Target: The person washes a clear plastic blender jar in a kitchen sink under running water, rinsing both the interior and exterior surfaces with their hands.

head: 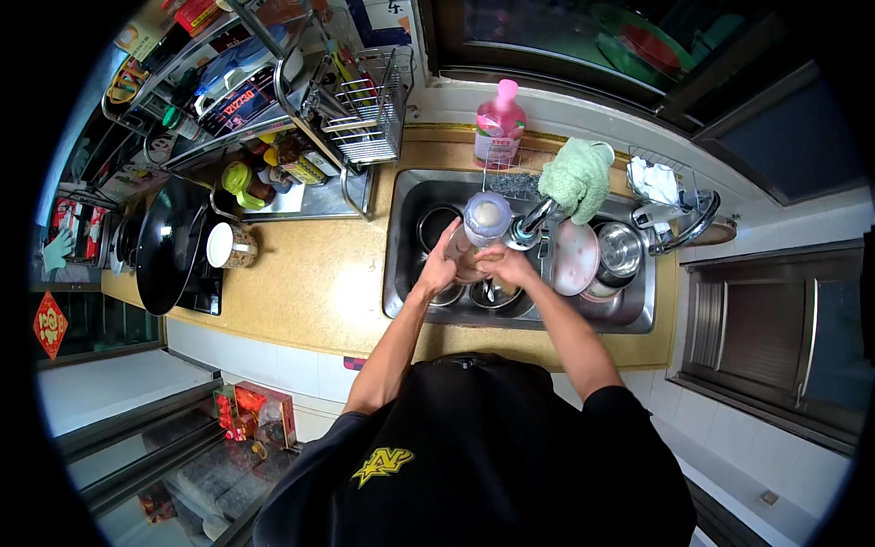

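Note:
Over the left basin of a steel double sink (595,324), my left hand (439,263) grips the left side of a round bowl (466,258). My right hand (507,265) reaches into the bowl at its right side, fingers bent; whether it holds a cloth or sponge is unclear. A faucet with a pale purple filter head (487,215) hangs just above the bowl and hides part of it. Beneath my hands, metal bowls (497,295) lie in the left basin, one with a shiny utensil in it. The right basin holds a pinkish plate (575,258) tilted beside a steel bowl (620,249).
Behind the sink are a pink detergent bottle (500,133), a wire rack with a dark scrubber (514,184) and a green cloth (580,179) draped over the faucet. Leftward stand a patterned mug (244,247), a black wok (171,249) and a metal shelf rack (301,198) with bottles.

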Tool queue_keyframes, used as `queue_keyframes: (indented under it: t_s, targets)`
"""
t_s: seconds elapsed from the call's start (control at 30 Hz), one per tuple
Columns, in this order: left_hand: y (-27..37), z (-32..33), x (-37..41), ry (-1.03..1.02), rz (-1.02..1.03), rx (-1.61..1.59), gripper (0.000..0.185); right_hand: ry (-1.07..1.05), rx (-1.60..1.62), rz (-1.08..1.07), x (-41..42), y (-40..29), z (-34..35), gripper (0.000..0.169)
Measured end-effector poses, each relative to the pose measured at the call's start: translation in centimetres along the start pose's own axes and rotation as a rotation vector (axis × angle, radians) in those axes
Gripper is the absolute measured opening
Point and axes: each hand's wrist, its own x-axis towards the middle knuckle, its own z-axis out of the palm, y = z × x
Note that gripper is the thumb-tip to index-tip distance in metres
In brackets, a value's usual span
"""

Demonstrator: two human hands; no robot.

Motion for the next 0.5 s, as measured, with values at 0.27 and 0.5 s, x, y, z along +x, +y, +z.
queue_keyframes:
  t_s: [0.27,0.5]
  targets:
    - [3.2,-0.7,1.1,-0.302,-0.505,0.093,0.073,0.052,-0.757,-0.361,-0.8,-6.4,-3.5,0.039]
    - [-1.9,0.4,1.1,-0.043,-0.069,0.030,0.090,0.388,-0.189,-0.148,-1.7,0.4,3.3,0.043]
